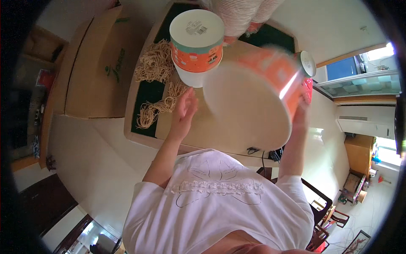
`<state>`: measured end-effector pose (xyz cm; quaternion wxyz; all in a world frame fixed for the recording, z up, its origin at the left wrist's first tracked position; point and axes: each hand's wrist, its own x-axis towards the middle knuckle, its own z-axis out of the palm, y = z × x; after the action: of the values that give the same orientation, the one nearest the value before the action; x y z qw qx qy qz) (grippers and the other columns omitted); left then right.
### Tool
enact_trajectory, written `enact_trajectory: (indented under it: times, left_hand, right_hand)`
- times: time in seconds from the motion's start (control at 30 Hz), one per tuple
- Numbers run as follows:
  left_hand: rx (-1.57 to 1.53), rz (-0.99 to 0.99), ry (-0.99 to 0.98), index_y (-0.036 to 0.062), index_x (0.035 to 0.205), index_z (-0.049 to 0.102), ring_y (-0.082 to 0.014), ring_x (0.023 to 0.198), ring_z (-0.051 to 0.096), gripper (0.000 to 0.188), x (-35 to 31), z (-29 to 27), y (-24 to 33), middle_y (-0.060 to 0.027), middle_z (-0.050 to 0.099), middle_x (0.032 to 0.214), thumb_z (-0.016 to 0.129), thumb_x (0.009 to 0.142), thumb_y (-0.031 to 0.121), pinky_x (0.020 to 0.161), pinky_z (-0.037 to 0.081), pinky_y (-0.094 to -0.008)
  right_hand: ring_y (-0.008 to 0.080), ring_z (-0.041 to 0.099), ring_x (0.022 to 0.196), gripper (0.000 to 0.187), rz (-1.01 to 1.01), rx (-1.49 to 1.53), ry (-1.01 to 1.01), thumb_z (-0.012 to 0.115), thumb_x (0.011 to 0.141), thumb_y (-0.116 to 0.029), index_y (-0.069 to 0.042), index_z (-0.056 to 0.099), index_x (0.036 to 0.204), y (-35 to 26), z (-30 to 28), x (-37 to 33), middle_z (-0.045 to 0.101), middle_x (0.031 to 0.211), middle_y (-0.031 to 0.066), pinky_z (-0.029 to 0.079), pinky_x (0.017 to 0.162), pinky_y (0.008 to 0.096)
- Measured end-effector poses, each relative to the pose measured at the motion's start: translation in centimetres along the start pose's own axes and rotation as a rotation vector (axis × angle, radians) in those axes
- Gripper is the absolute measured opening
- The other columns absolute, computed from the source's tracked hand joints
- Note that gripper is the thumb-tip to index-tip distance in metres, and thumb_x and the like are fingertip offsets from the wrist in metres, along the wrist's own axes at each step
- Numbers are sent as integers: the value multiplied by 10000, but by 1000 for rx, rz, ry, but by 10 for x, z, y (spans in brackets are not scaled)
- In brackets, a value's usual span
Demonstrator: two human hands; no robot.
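Note:
A large orange paper bucket [249, 101] is tilted in the air over the table, its white open mouth turned toward me; it is smeared by motion. My right hand [300, 114], also blurred, grips its right side, and the bucket hides some of the fingers. Bare of any object, my left hand [185, 106] hovers with loosely curled fingers, just below an upside-down stack of paper buckets [197, 55]. The top one is orange with a green band and a pale base. Bundles of beige twine [154, 63] lie left of that stack.
Tall stacks of plastic-wrapped paper cups or tubs [237, 17] stand at the table's back. Behind the held bucket, another bucket's pale base [308, 64] and a red item [308, 91] show. A big cardboard box [101, 63] stands left; a black cable [263, 158] lies by the front edge.

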<state>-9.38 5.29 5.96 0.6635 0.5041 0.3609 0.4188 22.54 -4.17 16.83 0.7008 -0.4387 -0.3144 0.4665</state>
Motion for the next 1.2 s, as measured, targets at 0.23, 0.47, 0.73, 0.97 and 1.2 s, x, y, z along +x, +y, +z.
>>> enact_trajectory:
  times: [0.23,0.47,0.73,0.97,1.2]
  left_hand:
    - [81,-282,-123,68,1316,506,-196,1034,606,475,-41,-1,-22,-102,632,1127,587,920,317,861,472,-340]
    - [918,-239,-82,19,1104,588,-395,882,625,281,-23,6,-42,-226,645,916,526,846,111,776,503,-478]
    - [511,-140,34,24,1103,599,-283,796,618,294,-24,-6,-105,-167,637,914,595,909,245,707,498,-376]
    - [1027,1,368,61,918,658,-228,722,634,109,-9,-93,-112,-89,663,846,653,845,142,652,500,-339]
    - [1115,-138,380,64,876,625,-281,796,634,133,16,-115,-133,-92,640,856,672,822,176,685,505,-375]
  right_hand:
    - [207,635,972,308,796,195,182,540,951,-157,6,542,1212,178,-42,-117,626,1137,119,528,857,357]
    - [162,601,1039,336,660,-246,261,516,979,-284,-53,557,1219,213,-74,-101,632,1144,70,482,864,316]
    - [151,552,844,373,247,-768,94,606,859,-71,-63,518,1221,176,1,-67,571,967,73,473,720,291]
    - [163,472,697,315,10,-1008,191,527,821,32,-33,555,1129,174,2,-63,484,820,69,442,640,292]
    - [123,480,703,315,24,-993,173,528,823,46,-62,575,1116,174,-1,-56,492,832,37,440,638,248]
